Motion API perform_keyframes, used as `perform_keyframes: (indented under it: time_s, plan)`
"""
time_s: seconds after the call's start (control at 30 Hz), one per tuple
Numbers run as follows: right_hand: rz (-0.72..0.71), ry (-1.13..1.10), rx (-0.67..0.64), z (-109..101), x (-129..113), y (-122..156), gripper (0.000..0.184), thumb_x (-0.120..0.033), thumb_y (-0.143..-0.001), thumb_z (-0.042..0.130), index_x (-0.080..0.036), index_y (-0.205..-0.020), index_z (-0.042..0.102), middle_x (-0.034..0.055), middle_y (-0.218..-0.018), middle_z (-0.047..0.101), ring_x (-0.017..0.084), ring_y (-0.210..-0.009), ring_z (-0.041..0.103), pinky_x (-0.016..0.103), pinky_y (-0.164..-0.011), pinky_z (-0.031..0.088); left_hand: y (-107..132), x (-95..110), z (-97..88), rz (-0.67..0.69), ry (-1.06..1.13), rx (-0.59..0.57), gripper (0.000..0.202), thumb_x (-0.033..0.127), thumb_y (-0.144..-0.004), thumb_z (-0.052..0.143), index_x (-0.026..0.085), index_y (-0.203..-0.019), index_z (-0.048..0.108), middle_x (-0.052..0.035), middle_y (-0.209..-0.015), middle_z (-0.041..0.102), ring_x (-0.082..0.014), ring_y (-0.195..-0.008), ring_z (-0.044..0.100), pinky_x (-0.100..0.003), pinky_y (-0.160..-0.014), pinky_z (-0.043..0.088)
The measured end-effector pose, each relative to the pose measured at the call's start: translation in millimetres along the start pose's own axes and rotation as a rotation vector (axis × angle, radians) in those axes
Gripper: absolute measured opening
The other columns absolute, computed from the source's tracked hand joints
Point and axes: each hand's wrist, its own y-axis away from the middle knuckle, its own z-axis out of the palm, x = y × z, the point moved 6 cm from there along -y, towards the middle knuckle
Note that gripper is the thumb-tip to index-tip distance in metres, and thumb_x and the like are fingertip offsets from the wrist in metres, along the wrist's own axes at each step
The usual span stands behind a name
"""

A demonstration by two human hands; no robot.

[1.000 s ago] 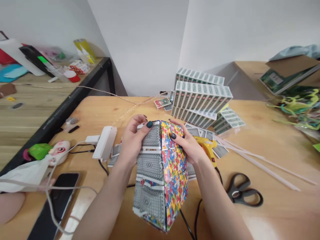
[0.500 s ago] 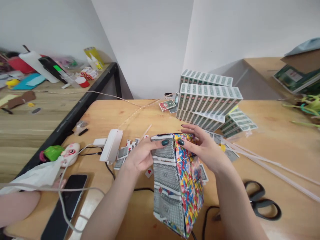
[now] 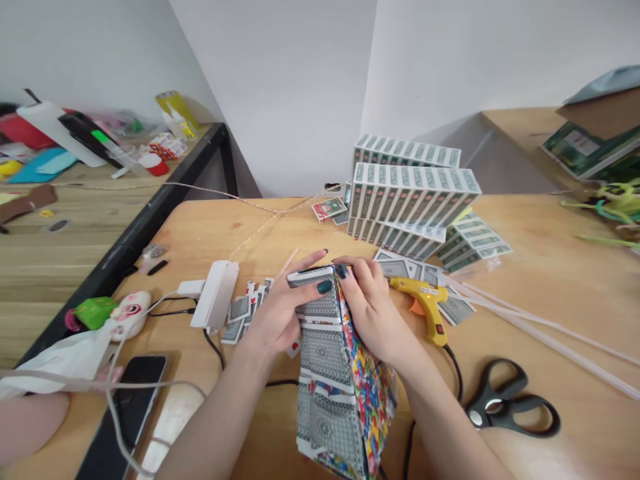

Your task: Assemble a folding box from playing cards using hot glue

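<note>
Between my two hands is a box covered with playing cards [image 3: 326, 360], grey card backs on its left face and a bright multicoloured pattern on its right. My left hand [image 3: 280, 310] grips the upper left edge, its thumb flat on the card face. At the top right corner my right hand [image 3: 373, 307] is closed over the edge, thumb pressed near the seam. The fingers behind the box are partly hidden. A yellow hot glue gun [image 3: 425, 303] lies just right of my right hand, on loose playing cards [image 3: 395, 267].
Stacked card decks [image 3: 413, 197] stand at the back. Black scissors [image 3: 515, 400] and long clear sticks [image 3: 550, 340] lie on the right. Leftward are a white power strip [image 3: 215, 297], cables, a phone [image 3: 125, 413], cut card pieces [image 3: 245, 313] and a doll-like toy [image 3: 131, 310].
My right hand has moved left along the top of the box, its thumb now beside the seam. The glue gun has come into view from behind that hand. The camera view has shifted slightly.
</note>
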Motion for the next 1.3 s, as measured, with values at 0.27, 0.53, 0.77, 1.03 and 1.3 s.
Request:
perform_keyframes:
  time_s: [0.27,0.53,0.77,1.03,1.3]
  plan:
    - [0.042,0.057,0.004,-2.1,-1.4,4.3,0.046,-0.057,-0.094,0.024,-0.027,-0.114,0.053,0.0103,-0.114,0.049,0.027,-0.111,0.045,0.052,-0.098,0.037,2.4,-0.6,2.2,0.027,-0.001,0.014,0.055,0.016,-0.054,0.086,0.021,-0.104,0.063,0.0012,-0.082,0.072,-0.0141,-0.072,0.067,-0.023,-0.067,0.051]
    - [0.052,0.079,0.012,-5.9,-3.7,5.1,0.047,-0.059,-0.093,0.024,-0.029,-0.113,0.054,0.0106,-0.113,0.048,0.028,-0.108,0.046,0.052,-0.096,0.038,4.2,-2.8,5.0,-0.023,0.045,-0.015,0.050,0.014,-0.053,0.086,0.020,-0.096,0.061,0.0012,-0.085,0.072,-0.0135,-0.070,0.067,-0.022,-0.063,0.052]
    - [0.051,0.083,0.033,-8.9,-7.2,6.8,0.050,-0.061,-0.093,0.024,-0.027,-0.113,0.055,0.0111,-0.113,0.046,0.028,-0.108,0.046,0.053,-0.096,0.038,6.7,-3.5,8.8,-0.007,0.081,-0.016,0.050,0.012,-0.055,0.086,0.017,-0.096,0.059,0.0007,-0.080,0.072,-0.0113,-0.067,0.066,-0.019,-0.062,0.052]
    - [0.059,0.049,0.040,-8.7,-10.0,7.1,0.052,-0.063,-0.091,0.025,-0.027,-0.112,0.056,0.0108,-0.112,0.043,0.028,-0.111,0.044,0.053,-0.098,0.037,8.5,-2.2,10.7,0.019,0.096,-0.055,0.048,0.009,-0.059,0.084,0.016,-0.097,0.056,0.0002,-0.080,0.072,-0.0110,-0.068,0.068,-0.018,-0.063,0.054]
    - [0.077,0.035,0.060,-9.3,-11.6,9.4,0.051,-0.061,-0.092,0.026,-0.026,-0.112,0.057,0.0113,-0.113,0.043,0.029,-0.114,0.042,0.054,-0.098,0.037,9.5,-1.7,10.7,0.027,0.088,-0.051,0.050,0.010,-0.059,0.085,0.016,-0.097,0.055,0.0005,-0.079,0.072,-0.0094,-0.066,0.067,-0.017,-0.061,0.054]
